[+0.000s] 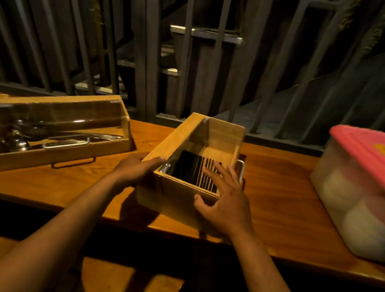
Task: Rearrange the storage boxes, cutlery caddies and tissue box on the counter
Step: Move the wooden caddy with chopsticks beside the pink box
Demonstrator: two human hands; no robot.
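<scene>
**Wooden caddy gripped at mid-counter**

Wooden cutlery caddy with a clear hinged lid [192,160], rectangular and light in colour, sits in the middle of the long orange-brown wooden counter [276,204], turned at an angle with one short end toward the person. Dark, thin sticks, probably chopsticks, lie in a row across its floor, and a small metal handle shows on its right side.

The left hand [135,168] clasps the caddy's left wall near the front corner, fingers curled over the top edge. The right hand [224,198] is spread open over the front right corner, fingers resting across the rim and thumb pressing the front panel; it steadies the caddy rather than closing round it.

Well to the left stands a second long wooden caddy with a clear cover [52,133], lying crosswise and holding metal spoons and other steel cutlery. Well to the right, at the counter's end, is a translucent plastic storage box with a pink lid [365,191], blurred, with pale rounded contents showing through its wall. Grey metal railings [149,55] rise behind the counter.
</scene>
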